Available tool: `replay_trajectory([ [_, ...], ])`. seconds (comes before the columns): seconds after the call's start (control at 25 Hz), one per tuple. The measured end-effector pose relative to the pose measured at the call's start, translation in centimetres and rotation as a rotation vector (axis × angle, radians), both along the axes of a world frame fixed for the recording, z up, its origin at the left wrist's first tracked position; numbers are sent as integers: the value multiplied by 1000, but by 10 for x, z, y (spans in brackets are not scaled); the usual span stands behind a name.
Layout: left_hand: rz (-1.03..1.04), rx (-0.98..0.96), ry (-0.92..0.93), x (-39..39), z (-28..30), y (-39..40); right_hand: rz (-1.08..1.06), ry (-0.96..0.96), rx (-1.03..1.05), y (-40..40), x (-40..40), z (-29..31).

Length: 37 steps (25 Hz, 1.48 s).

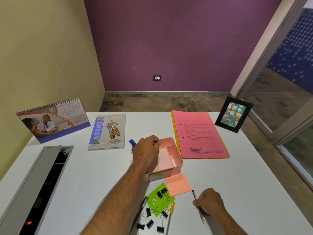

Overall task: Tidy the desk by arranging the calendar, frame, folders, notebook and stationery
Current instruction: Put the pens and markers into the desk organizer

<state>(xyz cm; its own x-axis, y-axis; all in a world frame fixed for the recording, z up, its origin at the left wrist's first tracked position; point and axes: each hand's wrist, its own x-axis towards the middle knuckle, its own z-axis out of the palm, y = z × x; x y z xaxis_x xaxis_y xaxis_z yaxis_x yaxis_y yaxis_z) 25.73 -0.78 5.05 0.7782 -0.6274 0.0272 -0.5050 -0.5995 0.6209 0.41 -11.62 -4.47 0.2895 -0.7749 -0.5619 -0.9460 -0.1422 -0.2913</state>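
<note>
My left hand [147,150] reaches over the pink desk organiser [171,158] and grips a blue marker [132,142] at the organiser's far left corner; something green shows just below it. My right hand [210,200] pinches a dark pencil [198,207] lying on the desk near the front. The calendar [54,119] stands at the far left. A notebook [107,131] lies flat beside it. The pink folder [199,134] rests on a yellow one at the right, and the black photo frame [233,114] stands at the far right corner.
Orange sticky notes [177,184] and green sticky notes [160,200] lie in front of the organiser, with several black binder clips [150,217] and two pens [171,207] near the front edge. An open grey cable hatch [42,184] sits in the white desk [84,175] at the left.
</note>
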Motion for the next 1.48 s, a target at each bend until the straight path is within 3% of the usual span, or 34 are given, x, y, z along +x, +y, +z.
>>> replay_trajectory([
  [0.2,-32,-7,41,1,-2,-3,5,-49,-31,4,1,-2],
  [0.48,-7,-130,123,4,-12,9,-34,-306,-176,14,18,28],
  [0.64,-49,-265,62,-7,0,18,-183,-541,16,5,27,61],
  [0.76,-260,-269,59,-17,11,24,-203,-677,209,5,33,87],
  [0.92,-660,-101,-120,-33,16,22,-235,-868,275,10,55,111],
  [1.12,-704,-58,-220,-36,28,14,-287,-996,351,12,70,124],
  [1.28,-809,37,-413,-32,33,14,-355,-1046,442,19,71,124],
  [1.4,-739,-18,-344,-28,31,15,-502,-1088,535,19,64,115],
  [1.48,-529,-146,-175,-19,28,12,-503,-931,492,22,53,99],
])
